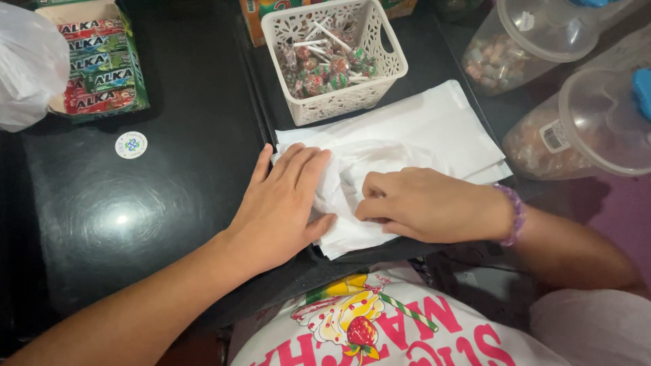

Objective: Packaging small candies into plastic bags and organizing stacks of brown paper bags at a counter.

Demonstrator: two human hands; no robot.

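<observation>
At the far left lies a crinkly white plastic bag (27, 64). Next to it stands an open cardboard box of red and green candy packs (98, 64). Below that box a small round white sticker (131, 144) sits on the shiny black counter (122, 217).

The left hand (281, 207) comes next. It lies flat with its fingers straight and close together. It grips nothing; it just presses down on the left edge of the thin white paper bags (420, 129). The palm rests on the black counter and the fingers rest on the paper.

The white paper bags lie in a flat stack in the middle, under both hands. The top one is rumpled between the two hands.

Behind the stack stands a white plastic basket with lacy holes (390, 64), full of lollipops with white sticks (322, 64).

The right hand (424, 203) lies on the rumpled paper with its fingers curled under. It looks like it pinches a bit of the paper, but the fingertips are hidden, so I cannot tell for sure. A purple bead bracelet (515, 213) goes around its wrist.

At the far right two clear plastic jars of sweets (576, 129) lie tipped on their sides.
</observation>
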